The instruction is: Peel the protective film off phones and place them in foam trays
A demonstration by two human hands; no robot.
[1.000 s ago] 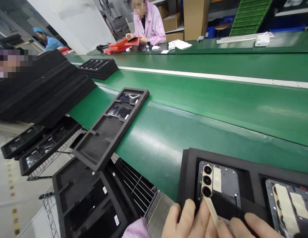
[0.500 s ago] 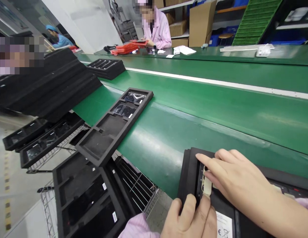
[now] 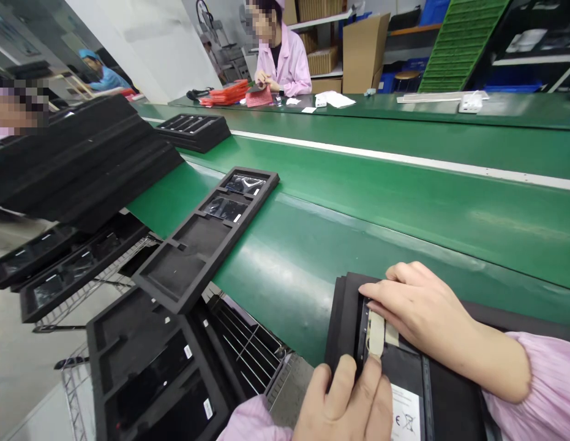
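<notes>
A flat black electronic device [image 3: 401, 370] with a white label [image 3: 405, 411] lies in a black foam tray [image 3: 346, 312] at the lower right. A cream strip [image 3: 375, 334] runs along the device near its left side. My left hand [image 3: 346, 401] comes from below, fingers bent, with a fingertip on the lower end of the strip. Across the top of the device reaches my right hand [image 3: 416, 303], its fingers drawn together at the strip's upper end by the tray's edge. The undersides of those fingers are hidden, so what they pinch cannot be made out.
A long foam tray [image 3: 206, 239] with two dark panels juts over the green bench [image 3: 285, 257]. More trays [image 3: 151, 361] lie on a wire rack [image 3: 252, 349] below left. Stacked black foam [image 3: 82, 159] stands at left. Across the bench a co-worker [image 3: 285, 55] handles red pieces.
My right hand has shifted slightly up and back, baring more of the cream strip. My left hand stays at its lower end. The whole view has moved a little.
</notes>
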